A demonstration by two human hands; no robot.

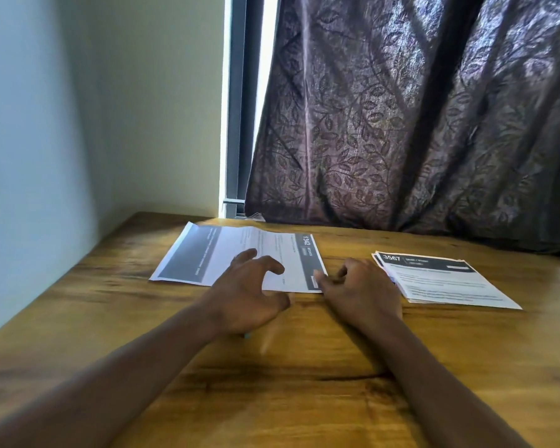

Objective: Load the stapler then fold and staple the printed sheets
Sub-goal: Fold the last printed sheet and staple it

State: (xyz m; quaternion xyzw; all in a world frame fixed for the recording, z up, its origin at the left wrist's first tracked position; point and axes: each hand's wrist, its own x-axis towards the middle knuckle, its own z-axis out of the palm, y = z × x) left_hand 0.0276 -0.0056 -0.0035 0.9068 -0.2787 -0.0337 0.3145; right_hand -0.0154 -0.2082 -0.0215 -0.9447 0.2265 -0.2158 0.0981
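Sheet [240, 257] flat at 12 o'clock on desk [304, 367]. L hand [249, 295] half-open, empty, over it; R hand [359, 292] fingertips at its 3 o'clock corner, prob. lining up fold. Stack [443, 279] at 2. No stapler seen.

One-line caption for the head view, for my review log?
Both hands, left hand and right hand, reach for a printed sheet on the wooden table; a paper stack lies at right.

A white printed sheet [240, 257] lies flat on the bench, turned sideways, with dark bands at both ends and the number 1342 on the right band. It seems to have a crease across the middle. Well apart to its right lies a small stack of sheets [443, 279], slightly fanned, headed 3567.
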